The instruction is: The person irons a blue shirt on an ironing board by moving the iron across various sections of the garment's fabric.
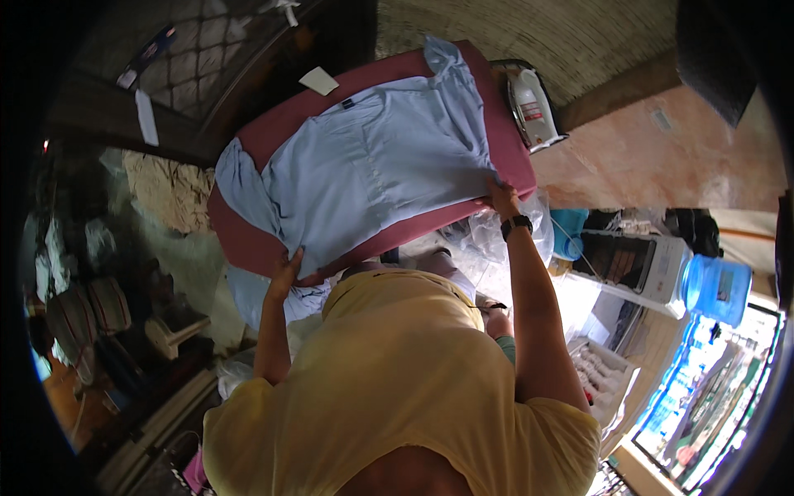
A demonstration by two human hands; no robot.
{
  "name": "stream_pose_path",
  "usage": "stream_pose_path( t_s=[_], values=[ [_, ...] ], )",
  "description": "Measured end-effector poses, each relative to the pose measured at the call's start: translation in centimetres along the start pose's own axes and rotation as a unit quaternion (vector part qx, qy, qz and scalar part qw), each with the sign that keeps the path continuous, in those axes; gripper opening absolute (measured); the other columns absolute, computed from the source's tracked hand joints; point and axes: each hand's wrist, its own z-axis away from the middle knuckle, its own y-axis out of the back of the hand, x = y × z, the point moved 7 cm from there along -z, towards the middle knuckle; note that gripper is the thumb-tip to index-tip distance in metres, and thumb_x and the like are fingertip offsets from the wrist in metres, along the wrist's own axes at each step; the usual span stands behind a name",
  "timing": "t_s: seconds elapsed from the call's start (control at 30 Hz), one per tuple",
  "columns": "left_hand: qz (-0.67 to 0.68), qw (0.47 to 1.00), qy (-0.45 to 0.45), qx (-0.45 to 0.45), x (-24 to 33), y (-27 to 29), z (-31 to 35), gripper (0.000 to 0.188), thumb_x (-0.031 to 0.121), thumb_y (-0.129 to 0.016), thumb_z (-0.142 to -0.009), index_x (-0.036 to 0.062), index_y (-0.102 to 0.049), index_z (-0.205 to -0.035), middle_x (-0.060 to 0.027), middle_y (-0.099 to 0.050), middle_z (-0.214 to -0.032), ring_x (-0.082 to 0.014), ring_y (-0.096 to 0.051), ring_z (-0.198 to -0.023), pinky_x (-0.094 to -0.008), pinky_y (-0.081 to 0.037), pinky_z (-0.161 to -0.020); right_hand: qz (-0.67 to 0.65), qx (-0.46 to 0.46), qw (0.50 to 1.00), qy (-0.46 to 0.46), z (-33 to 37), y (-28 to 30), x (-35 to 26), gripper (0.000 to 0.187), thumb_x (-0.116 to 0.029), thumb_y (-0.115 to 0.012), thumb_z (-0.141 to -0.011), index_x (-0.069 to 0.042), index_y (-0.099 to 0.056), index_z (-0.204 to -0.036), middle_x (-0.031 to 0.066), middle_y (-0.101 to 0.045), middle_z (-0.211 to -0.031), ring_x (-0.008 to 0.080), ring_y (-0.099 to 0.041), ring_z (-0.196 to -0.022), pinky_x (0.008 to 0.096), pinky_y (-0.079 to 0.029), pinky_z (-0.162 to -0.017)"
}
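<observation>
A light blue shirt [376, 157] lies spread over a maroon padded ironing board [331, 103], its collar label toward the far edge and its sleeves out to both sides. My left hand [286, 269] pinches the shirt's near left corner at the board's front edge. At the near right corner, my right hand [503, 200], with a dark watch on the wrist, holds the hem, the fingers partly hidden by cloth. A white iron [530, 107] rests on a metal rack at the board's right end, away from both hands.
A white card [319, 81] lies at the board's far edge. More blue cloth [263, 296] hangs below its left front. Clear plastic wrapping [488, 236] is on the floor beneath. To the right stand a white appliance [637, 264] and a blue water jug [718, 289].
</observation>
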Motion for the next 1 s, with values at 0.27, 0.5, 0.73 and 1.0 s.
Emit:
stream_pose_path(
  t_s=[0.27,0.5,0.73,1.0],
  values=[
    [0.089,0.994,0.071,0.004,-0.2,-0.3,3.0,0.033,0.028,-0.065,-0.094,-0.0027,-0.058,-0.102,-0.0028,-0.059,-0.077,-0.0092,-0.054,-0.059,-0.0259,-0.045,-0.046,0.279,0.075,0.952,0.104,0.6,2.4,-1.0,0.039,-0.032,-0.065,-0.090,0.005,-0.065,-0.103,0.0126,-0.067,-0.063,0.0202,-0.069,-0.055,0.0311,-0.056,-0.052],
    [-0.184,0.955,-0.060,0.225,-2.7,0.9,4.0,0.044,0.027,-0.074,-0.085,-0.0061,-0.056,-0.106,-0.0129,-0.065,-0.083,-0.0236,-0.062,-0.066,-0.0386,-0.049,-0.057,0.534,0.133,0.810,0.201,1.5,1.4,-3.9,0.041,-0.030,-0.065,-0.088,0.004,-0.055,-0.109,0.0241,-0.067,-0.098,0.0384,-0.067,-0.090,0.0483,-0.052,-0.080],
    [-0.176,0.927,-0.114,0.310,-0.8,0.9,0.9,0.040,0.030,-0.076,-0.081,-0.0028,-0.058,-0.095,-0.0231,-0.058,-0.092,-0.0408,-0.057,-0.085,-0.0461,-0.047,-0.074,0.546,0.061,0.781,0.296,-2.7,-2.4,-9.5,0.052,-0.033,-0.071,-0.082,0.002,-0.052,-0.116,0.0274,-0.058,-0.118,0.0449,-0.053,-0.111,0.0517,-0.042,-0.094],
    [-0.359,0.876,-0.064,0.315,1.7,-2.9,7.0,0.037,0.026,-0.079,-0.074,-0.0036,-0.061,-0.086,-0.0241,-0.054,-0.106,-0.0406,-0.051,-0.095,-0.0504,-0.043,-0.083,0.367,-0.032,0.806,0.463,1.2,0.2,-8.8,0.022,-0.010,-0.079,-0.074,-0.004,-0.058,-0.077,0.0125,-0.063,-0.070,0.0285,-0.063,-0.062,0.0396,-0.048,-0.057]
  ],
)
